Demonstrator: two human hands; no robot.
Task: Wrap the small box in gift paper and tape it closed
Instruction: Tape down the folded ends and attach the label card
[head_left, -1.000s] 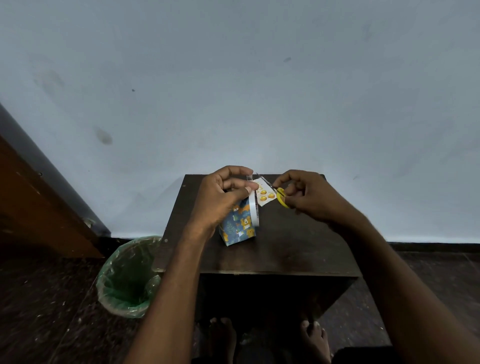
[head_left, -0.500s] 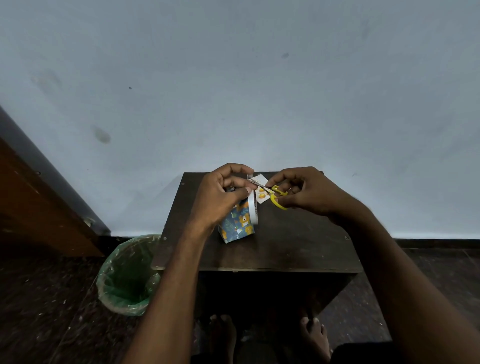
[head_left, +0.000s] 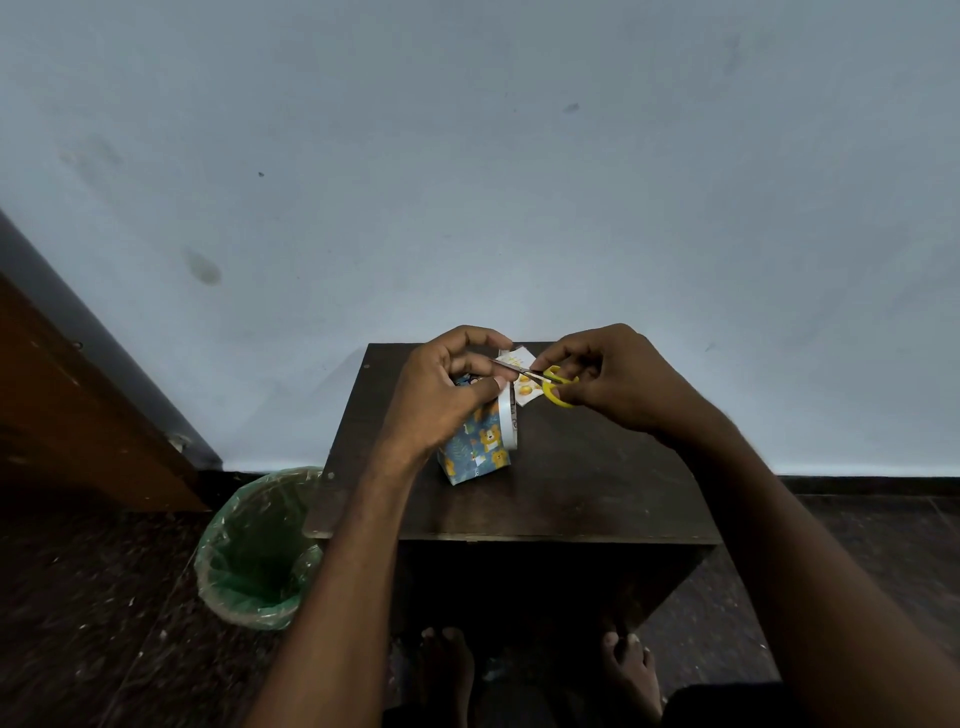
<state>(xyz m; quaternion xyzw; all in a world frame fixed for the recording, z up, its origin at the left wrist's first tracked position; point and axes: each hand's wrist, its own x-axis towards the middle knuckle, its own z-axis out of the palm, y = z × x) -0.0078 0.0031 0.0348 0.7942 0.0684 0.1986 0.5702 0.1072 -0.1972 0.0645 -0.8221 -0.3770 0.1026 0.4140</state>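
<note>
Pale blue wall (head_left: 467, 182), dark speckled floor (head_left: 93, 597), dark wooden table (head_left: 571, 493), green-lined bin (head_left: 254, 561)

head cam | looks forward-down | table (head_left: 571, 493) close below | wall (head_left: 467, 182) behind

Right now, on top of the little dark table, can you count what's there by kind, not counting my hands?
Wrapped box: 1
Tape roll: 1
Yellow-handled scissors: 1
Loose gift paper scrap: 1
Total: 4
</note>
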